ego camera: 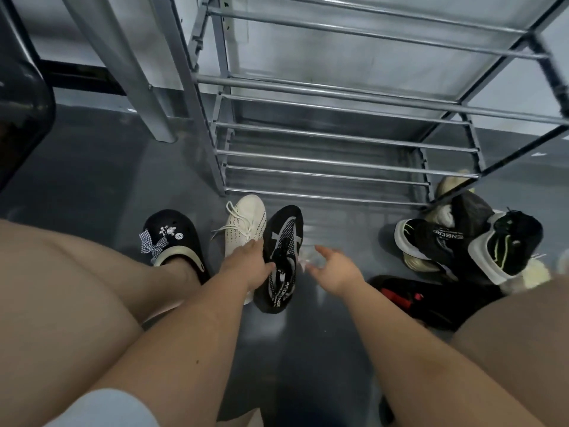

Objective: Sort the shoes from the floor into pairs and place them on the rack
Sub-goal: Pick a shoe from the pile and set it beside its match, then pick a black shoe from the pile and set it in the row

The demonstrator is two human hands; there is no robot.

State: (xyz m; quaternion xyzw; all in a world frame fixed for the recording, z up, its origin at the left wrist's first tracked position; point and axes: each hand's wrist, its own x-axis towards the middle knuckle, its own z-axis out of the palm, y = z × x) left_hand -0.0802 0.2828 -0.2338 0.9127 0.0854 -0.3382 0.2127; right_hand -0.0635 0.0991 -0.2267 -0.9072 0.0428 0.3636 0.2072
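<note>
A white knit sneaker [246, 223] and a black sneaker with grey pattern [284, 241] lie side by side on the floor in front of the metal shoe rack [323, 161]. My left hand [249, 263] rests on both of them, fingers spread over the white sneaker's side and the black one's laces. Just right of the black sneaker hovers my right hand [334, 266], open and blurred, holding nothing. At the right, a heap of shoes holds black sneakers with white soles [498, 251], a cream shoe [537, 274] and a black shoe with red trim [412, 298].
My own foot wears a black clog with a checked bow [172, 238] at the left. My bare knees frame the view on both sides. A grey post [144, 97] stands left of the rack. The rack's bars carry no shoes.
</note>
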